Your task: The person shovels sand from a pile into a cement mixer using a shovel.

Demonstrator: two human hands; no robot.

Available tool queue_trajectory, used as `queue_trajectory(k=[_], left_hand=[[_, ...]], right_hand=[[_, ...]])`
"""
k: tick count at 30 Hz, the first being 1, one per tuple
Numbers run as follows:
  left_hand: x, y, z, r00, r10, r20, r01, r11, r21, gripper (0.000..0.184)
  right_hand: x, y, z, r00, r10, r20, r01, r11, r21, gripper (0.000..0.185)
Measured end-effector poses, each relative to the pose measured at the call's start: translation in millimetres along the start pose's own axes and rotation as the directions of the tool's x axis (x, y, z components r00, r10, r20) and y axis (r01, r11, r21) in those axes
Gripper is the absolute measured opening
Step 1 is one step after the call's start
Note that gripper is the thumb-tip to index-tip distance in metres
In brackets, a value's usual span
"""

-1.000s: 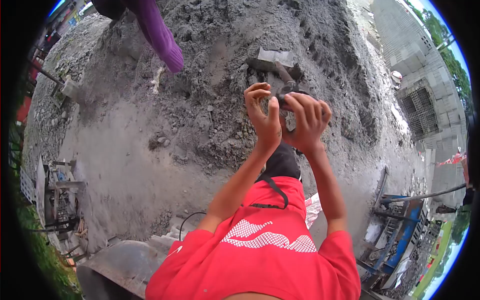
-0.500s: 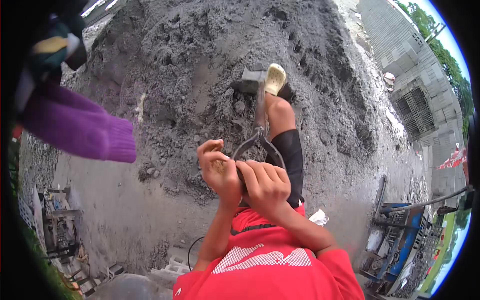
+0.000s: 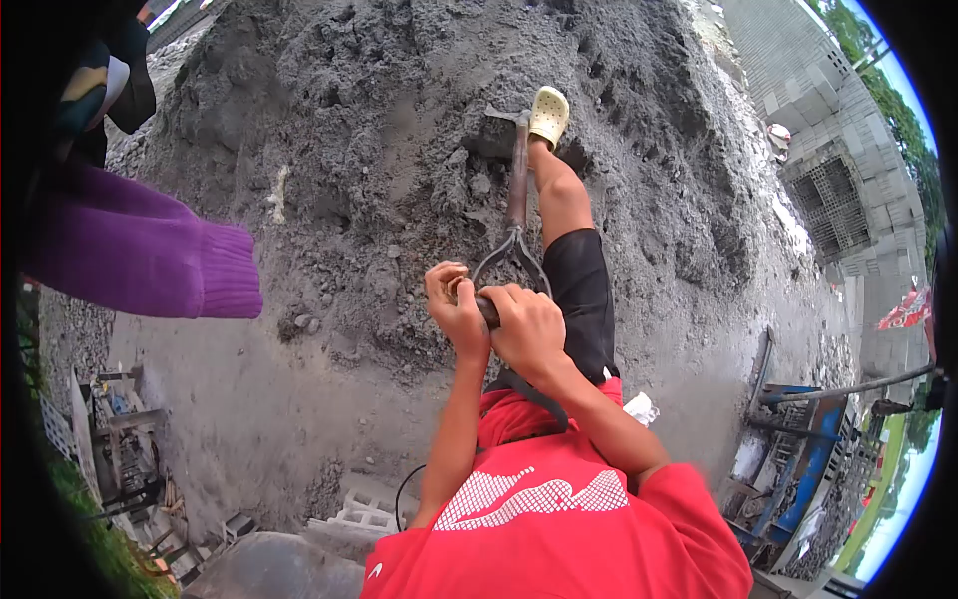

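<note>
A shovel with a wooden shaft and a forked metal handle stands in front of me, its blade sunk into grey sand. My right hand wraps round the crossbar of the handle. Beside it, my left hand is curled at the other end of the crossbar; its fingers partly hide what they touch. A foot in a cream clog rests at the top of the blade, close to the shaft. Most of the blade is hidden by sand.
A purple sleeve of another person reaches in at the left. Concrete blocks are stacked at the right, near a blue metal frame. Scrap pieces lie at the lower left, and a hollow block lies beside me.
Less of the blade shows above the sand now. The clog and the shovel top sit higher in view, and my hands have shifted slightly. The purple sleeve has drawn a little left.
</note>
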State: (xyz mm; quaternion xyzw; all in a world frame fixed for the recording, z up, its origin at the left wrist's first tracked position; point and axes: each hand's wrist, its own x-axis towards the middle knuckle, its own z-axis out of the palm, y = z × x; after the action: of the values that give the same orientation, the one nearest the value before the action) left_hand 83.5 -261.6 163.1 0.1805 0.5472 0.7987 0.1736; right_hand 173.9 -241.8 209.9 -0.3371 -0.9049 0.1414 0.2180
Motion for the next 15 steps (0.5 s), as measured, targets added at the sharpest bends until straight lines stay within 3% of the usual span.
queue_trajectory(k=[2,5,7,8,11,12,14,15], left_hand=[[2,6,7,0.998,0.011,-0.068,-0.012,1.0,-0.014,0.017],[13,11,10,0.924,0.383,0.007,-0.351,0.838,0.417,0.018],[28,0,11,0.942,0.336,-0.025,-0.303,0.877,0.374,0.017],[46,1,16,0.873,0.485,0.047,-0.453,0.771,0.449,0.017],[53,-16,-2,0.92,0.391,0.043,-0.368,0.817,0.444,0.013],[47,-18,-12,0.89,0.425,0.164,-0.432,0.675,0.598,0.008],[17,-17,-29,0.945,0.248,0.212,-0.326,0.747,0.58,0.018],[-6,0,-35,0.979,0.157,0.129,-0.201,0.839,0.505,0.019]], right_hand=[[3,3,-2,0.998,-0.014,0.06,0.013,1.0,0.012,0.026],[10,7,-2,0.997,-0.05,0.062,0.05,0.999,-0.004,0.026],[28,5,-7,0.993,-0.058,0.103,0.059,0.998,-0.011,0.02],[40,8,-1,0.994,-0.095,0.055,0.097,0.995,-0.038,0.016],[35,6,34,0.987,-0.153,-0.05,0.147,0.982,-0.116,0.01],[25,9,45,0.991,-0.109,-0.074,0.099,0.987,-0.13,0.009],[1,13,53,0.999,-0.04,-0.022,0.039,0.997,-0.062,0.009],[-3,16,63,0.999,-0.008,-0.042,0.005,0.998,-0.069,0.01]])
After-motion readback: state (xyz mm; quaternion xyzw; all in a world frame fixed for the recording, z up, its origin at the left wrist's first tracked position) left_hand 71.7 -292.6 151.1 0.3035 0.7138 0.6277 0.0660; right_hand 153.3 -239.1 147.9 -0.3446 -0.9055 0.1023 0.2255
